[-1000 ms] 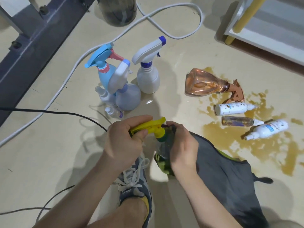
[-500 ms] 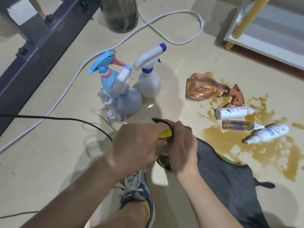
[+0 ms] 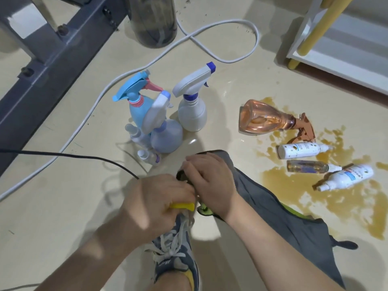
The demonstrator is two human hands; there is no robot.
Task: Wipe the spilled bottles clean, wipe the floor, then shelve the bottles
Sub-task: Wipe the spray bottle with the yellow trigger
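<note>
- The left hand [image 3: 159,200] is closed around the yellow-trigger bottle [image 3: 182,206]. Of this bottle only the yellow lever shows under the fingers, in the near middle of the scene, just above the shoe [image 3: 176,259].
- The right hand [image 3: 212,183] is just to the right and touches the left hand. Its fingers are bent over the grey cloth [image 3: 273,208] and hold it wrapped on the body of the same bottle. A small green part shows under the wrist.
- The rest of the cloth hangs from this hand toward the near right, and its far edge is beside the brown spill [image 3: 315,185] on the floor [image 3: 63,206].
- In the spill on the right, four bottles lie on their sides. The orange spray bottle [image 3: 262,120] is the farthest, then comes the spotted white bottle [image 3: 300,151], then the small clear bottle [image 3: 306,166]. The labelled white bottle [image 3: 350,177] is the most to the right.
- Beyond the hands and left of the spill, a group stands upright: the blue spray bottle [image 3: 136,108], the lavender bottle [image 3: 167,139] and the white spray bottle [image 3: 193,114]. The small bottles [image 3: 147,157] stand just on their near side.
- The white shelf [image 3: 346,49] with its yellow leg [image 3: 315,28] is at the far right, well apart from all the bottles.
- A white cable [image 3: 210,38] and a black cable [image 3: 63,154] cross the floor on the left.
</note>
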